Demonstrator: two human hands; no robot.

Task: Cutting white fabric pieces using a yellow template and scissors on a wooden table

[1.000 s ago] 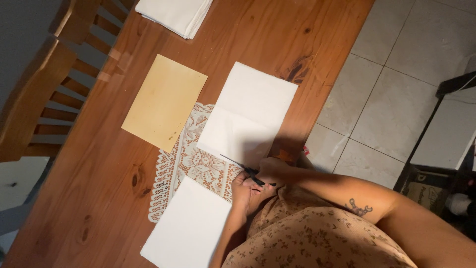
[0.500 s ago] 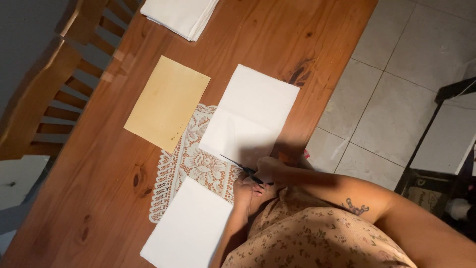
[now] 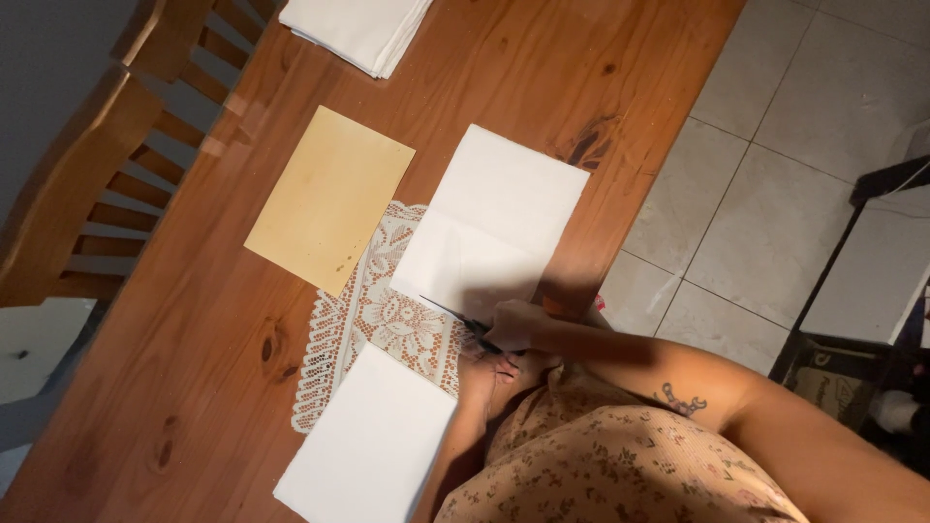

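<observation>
My right hand [image 3: 518, 324] grips a dark pen [image 3: 477, 334], lying nearly flat, tip on the near corner of a white sheet [image 3: 494, 228] — creased across its middle, flat by the table's [image 3: 542, 68] right edge, overlapping a lace doily [image 3: 387, 320].

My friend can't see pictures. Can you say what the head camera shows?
A person's right hand holds a dark pen at the edge of a white sheet on a wooden table, the left hand beside it. A lace doily, tan envelope and another white sheet lie nearby.
</observation>
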